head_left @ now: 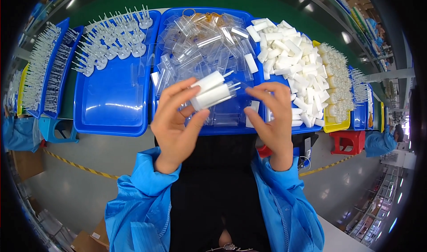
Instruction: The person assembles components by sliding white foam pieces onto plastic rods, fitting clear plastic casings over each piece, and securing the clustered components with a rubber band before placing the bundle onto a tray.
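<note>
My left hand (174, 118) holds a pair of white foam pieces (212, 94) between thumb and fingers. Thin white prongs (233, 86) stick out of their right ends. To the right, my right hand (272, 114) has thumb and forefinger apart, close to the prong tips, and grips nothing that I can see. Both hands are above the near part of a blue tray (209, 129) of clear plastic sleeves (195, 45). On the right, a heap of white foam blocks (291, 56) fills another blue tray (302, 129).
A left-hand blue tray (111, 126) has white pronged parts (118, 38) at its back. More pronged parts (40, 69) fill narrow trays farther left. A yellow tray (336, 127) holds pale pieces. Red (347, 141) and blue (58, 129) stools and two people in blue stand at the sides.
</note>
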The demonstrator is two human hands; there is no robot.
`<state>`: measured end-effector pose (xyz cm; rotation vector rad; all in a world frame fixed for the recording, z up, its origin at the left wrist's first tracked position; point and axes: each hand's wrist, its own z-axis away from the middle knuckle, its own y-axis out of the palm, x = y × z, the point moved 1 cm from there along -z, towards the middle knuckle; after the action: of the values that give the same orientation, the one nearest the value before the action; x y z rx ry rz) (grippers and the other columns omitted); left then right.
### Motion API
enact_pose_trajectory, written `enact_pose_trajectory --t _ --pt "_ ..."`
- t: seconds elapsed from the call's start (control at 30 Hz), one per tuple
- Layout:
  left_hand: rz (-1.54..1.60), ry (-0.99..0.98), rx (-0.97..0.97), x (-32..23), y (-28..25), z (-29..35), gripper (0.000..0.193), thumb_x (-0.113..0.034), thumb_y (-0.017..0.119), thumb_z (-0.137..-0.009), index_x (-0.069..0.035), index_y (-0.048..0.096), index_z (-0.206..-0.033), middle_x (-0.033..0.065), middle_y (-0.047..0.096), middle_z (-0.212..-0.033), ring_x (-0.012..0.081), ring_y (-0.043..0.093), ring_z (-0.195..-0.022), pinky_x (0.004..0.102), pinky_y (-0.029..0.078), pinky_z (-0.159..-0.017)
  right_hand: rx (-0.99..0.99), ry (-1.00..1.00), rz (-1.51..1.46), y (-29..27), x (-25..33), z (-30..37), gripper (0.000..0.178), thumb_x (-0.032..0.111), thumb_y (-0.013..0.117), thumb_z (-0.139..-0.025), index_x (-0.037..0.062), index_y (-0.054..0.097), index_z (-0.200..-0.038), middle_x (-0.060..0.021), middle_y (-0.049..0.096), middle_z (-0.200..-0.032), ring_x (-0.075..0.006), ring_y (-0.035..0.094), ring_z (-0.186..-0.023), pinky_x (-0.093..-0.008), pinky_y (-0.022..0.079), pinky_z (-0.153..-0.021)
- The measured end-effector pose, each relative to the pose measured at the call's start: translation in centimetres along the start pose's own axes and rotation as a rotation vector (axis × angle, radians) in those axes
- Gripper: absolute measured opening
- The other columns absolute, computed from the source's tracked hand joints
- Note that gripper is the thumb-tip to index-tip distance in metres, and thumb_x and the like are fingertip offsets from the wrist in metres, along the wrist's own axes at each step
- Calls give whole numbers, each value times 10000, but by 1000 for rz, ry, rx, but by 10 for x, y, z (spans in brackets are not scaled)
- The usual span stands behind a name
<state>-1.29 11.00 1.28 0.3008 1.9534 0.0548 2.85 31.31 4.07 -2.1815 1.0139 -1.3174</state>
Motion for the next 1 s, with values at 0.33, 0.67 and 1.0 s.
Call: enact_pose_trajectory --t 0.33,0.67,1.0 --pt "259 -152 -41 7 -11 2 258 9 716 -824 17 602 -1056 176 538 -1226 277 540 -1188 395 479 -967 224 71 102 12 -10 8 245 50 706 -751 71 615 -978 -57 622 -1002 -262 562 -1043 -421 283 -1016" --pt "61 100 -3 -6 2 6 180 40 738 -791 13 619 -924 161 515 -1167 336 569 -1163 406 581 -874 -31 176 -894 8 -9 16 123 12 578 -893 3 569 -1016 -132 618 -1027 -203 580 -982 -312 435 -882" --pt "5 101 -69 8 0 6 196 42 746 -785 19 614 -928 167 515 -1169 338 572 -1155 402 563 -892 110 -52 -37 18 -9 11 216 -1 684 -764 13 652 -977 -120 631 -916 -281 591 -892 -341 452 -784"
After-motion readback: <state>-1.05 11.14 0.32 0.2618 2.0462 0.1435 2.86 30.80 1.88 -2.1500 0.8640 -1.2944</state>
